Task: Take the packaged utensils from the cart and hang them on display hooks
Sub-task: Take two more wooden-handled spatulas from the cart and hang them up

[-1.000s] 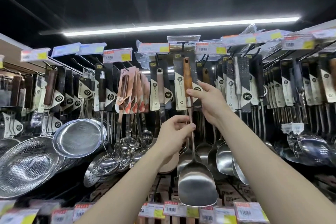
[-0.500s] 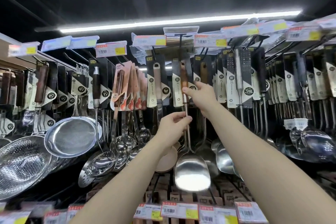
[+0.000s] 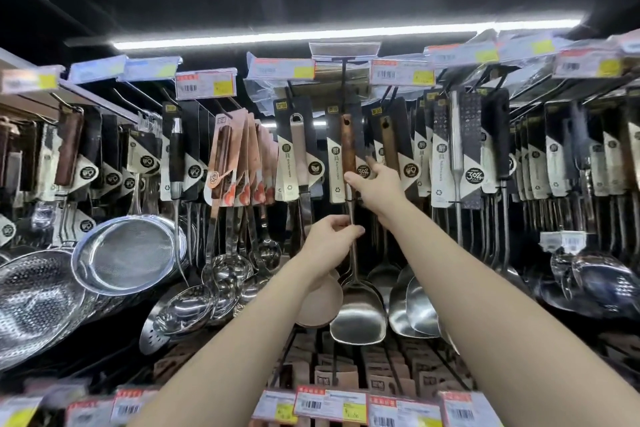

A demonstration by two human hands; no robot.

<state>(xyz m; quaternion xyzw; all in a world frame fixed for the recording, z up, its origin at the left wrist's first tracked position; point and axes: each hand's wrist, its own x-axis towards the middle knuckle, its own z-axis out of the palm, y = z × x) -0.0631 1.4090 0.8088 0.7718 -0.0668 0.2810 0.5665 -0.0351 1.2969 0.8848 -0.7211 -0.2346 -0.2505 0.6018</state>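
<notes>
Below the display hook (image 3: 343, 80), left hand (image 3: 330, 244) is pinching the spatula (image 3: 358, 317) shaft, fingers curled; right hand (image 3: 377, 184) is clamping thumb and fingers on its card (image 3: 335, 166).

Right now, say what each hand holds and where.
Both hold the packaged spatula: left hand pinches its metal shaft, right hand the wooden handle near its base.
</notes>
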